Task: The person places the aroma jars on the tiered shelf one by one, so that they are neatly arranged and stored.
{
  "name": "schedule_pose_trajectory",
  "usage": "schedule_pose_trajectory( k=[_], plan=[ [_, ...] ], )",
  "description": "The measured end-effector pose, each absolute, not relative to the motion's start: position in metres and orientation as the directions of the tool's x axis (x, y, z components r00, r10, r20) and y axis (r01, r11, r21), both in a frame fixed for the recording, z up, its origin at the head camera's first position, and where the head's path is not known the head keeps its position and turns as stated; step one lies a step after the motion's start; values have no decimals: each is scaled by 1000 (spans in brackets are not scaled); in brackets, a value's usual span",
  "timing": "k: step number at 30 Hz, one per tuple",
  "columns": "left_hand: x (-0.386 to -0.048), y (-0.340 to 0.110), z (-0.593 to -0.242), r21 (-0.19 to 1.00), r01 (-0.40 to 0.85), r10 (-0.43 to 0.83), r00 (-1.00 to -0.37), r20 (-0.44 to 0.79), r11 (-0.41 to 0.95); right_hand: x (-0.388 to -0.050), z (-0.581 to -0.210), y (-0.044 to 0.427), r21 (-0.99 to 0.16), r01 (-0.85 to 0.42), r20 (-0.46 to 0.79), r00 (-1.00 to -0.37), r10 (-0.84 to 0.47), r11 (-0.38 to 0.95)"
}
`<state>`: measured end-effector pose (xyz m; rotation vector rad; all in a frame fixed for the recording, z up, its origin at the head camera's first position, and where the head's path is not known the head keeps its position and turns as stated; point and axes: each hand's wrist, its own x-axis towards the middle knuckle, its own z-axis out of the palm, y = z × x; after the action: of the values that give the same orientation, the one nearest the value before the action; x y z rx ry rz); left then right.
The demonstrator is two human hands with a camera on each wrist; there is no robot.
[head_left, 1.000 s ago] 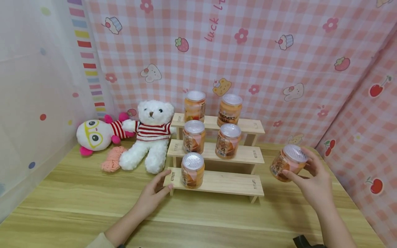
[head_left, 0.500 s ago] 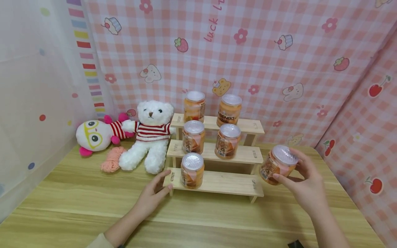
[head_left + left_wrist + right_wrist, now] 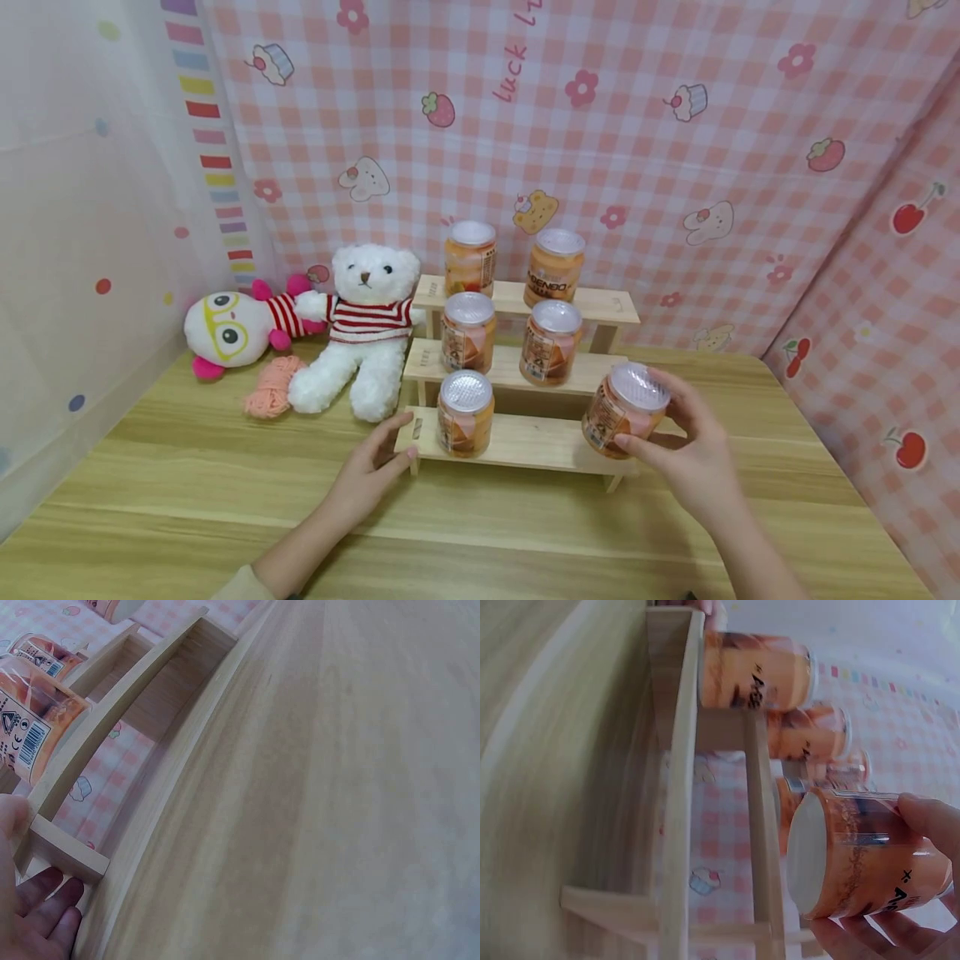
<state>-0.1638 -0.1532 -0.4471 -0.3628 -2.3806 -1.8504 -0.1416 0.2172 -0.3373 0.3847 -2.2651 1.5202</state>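
Note:
My right hand (image 3: 693, 446) grips a clear jar (image 3: 626, 410) of orange contents with a silver lid. Slightly tilted, this jar hangs over the right end of the lowest shelf of a three-step wooden display stand (image 3: 540, 440); its pale base shows in the right wrist view, apart from the wood. My left hand (image 3: 367, 467) holds the stand's lower left end, thumb at the front edge. In the left wrist view its fingers (image 3: 52, 904) lie beside the stand's leg. Another jar (image 3: 466, 415) stands on the lowest shelf's left part.
Two jars stand on the middle shelf (image 3: 600, 372) and two on the top shelf (image 3: 603, 307). Left of the stand sit a white teddy bear (image 3: 367, 333), a pink-and-white plush toy (image 3: 232, 329) and a peach yarn bundle (image 3: 273, 387). A checked cloth (image 3: 637, 150) hangs behind.
My right hand has carried its jar leftward, from the right of the stand to over the lowest shelf's right end. My left hand has stayed at the stand's left end.

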Motion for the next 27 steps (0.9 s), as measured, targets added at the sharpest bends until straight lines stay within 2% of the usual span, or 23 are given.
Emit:
schedule_pose_trajectory(
  k=[15,20,27],
  plan=[
    [-164,-154,-448,940,255,129,-965,230,226,-150,-356,183,-876,-384,378,-922,-78,293],
    [-164,-153,-448,941,254,133,-964,229,222,-155,-364,177,-892,-380,370,-925,-86,244],
    [-165,-154,-449,942,256,130,-964,231,219,-162,-370,171,-879,-407,390,-913,-117,250]
  ],
)
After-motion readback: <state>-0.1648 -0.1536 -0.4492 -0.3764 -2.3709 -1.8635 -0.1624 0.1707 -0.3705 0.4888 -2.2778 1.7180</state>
